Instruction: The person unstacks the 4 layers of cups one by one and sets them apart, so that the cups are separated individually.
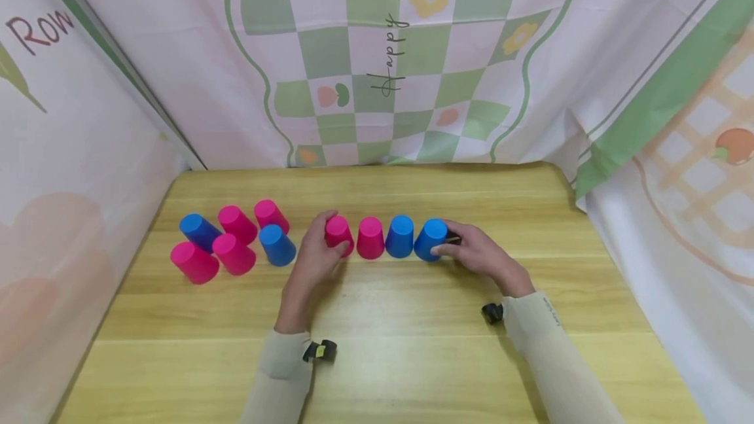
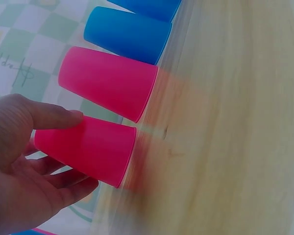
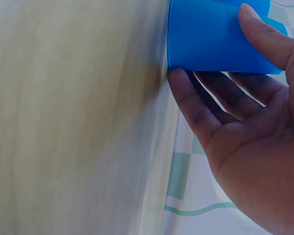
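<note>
Upside-down cups stand in a row across the middle of the table. At the row's left end, my left hand (image 1: 313, 255) grips a pink cup (image 1: 338, 234), thumb on its near side and fingers round the far side. A second pink cup (image 1: 370, 239) and a blue cup (image 1: 400, 237) stand between my hands. The right-end blue cup (image 1: 430, 239) is held by my right hand (image 1: 480, 252), its thumb lying along the cup wall in the right wrist view. The left wrist view shows the gripped pink cup (image 2: 90, 149) with its rim at the tabletop.
Left of my left hand stands a loose group of upside-down cups, including a pink cup (image 1: 234, 255) and a blue cup (image 1: 277, 245). The wooden table (image 1: 389, 358) meets a patterned curtain (image 1: 377, 51) at the back, with more cloth at both sides.
</note>
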`<state>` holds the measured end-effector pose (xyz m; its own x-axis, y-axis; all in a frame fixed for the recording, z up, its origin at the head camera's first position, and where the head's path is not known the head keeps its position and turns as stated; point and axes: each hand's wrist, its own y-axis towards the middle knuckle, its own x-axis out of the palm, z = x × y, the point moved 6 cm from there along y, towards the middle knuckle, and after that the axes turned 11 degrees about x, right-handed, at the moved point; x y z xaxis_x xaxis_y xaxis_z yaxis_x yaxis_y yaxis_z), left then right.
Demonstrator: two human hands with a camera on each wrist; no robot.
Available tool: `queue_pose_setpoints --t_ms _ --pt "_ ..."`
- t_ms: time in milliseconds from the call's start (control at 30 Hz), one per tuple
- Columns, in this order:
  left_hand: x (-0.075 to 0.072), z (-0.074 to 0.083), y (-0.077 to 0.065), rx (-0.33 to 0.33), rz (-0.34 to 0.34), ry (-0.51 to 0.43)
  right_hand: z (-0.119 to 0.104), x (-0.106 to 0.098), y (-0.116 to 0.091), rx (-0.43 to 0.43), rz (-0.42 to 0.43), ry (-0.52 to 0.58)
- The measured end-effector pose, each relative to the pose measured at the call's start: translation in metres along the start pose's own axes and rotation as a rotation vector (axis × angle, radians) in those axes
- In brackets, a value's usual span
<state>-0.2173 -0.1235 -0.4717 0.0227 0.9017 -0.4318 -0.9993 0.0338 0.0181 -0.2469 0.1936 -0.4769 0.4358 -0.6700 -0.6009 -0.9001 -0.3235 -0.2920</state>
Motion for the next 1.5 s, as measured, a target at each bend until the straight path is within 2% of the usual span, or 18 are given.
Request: queue_pose_setpoints --t_ms 267,967,1267,1500 --pt "-0.001 -0.003 -0.002 -0.012 0.000 0.004 -0.001 0.000 0.000 0.008 0.001 -0.002" --pt "-0.014 0.002 -0.018 -0.027 -0.008 0.026 0.002 0.000 0.001 0.015 -0.002 -0.001" --pt "-0.024 0.007 -0.027 -0.005 -0.052 0.053 0.002 -0.001 0.001 0.022 0.003 -0.020" --pt "-0.034 0.003 -0.035 -0.001 -0.097 0.100 0.001 -0.001 0.001 0.015 0.002 -0.018"
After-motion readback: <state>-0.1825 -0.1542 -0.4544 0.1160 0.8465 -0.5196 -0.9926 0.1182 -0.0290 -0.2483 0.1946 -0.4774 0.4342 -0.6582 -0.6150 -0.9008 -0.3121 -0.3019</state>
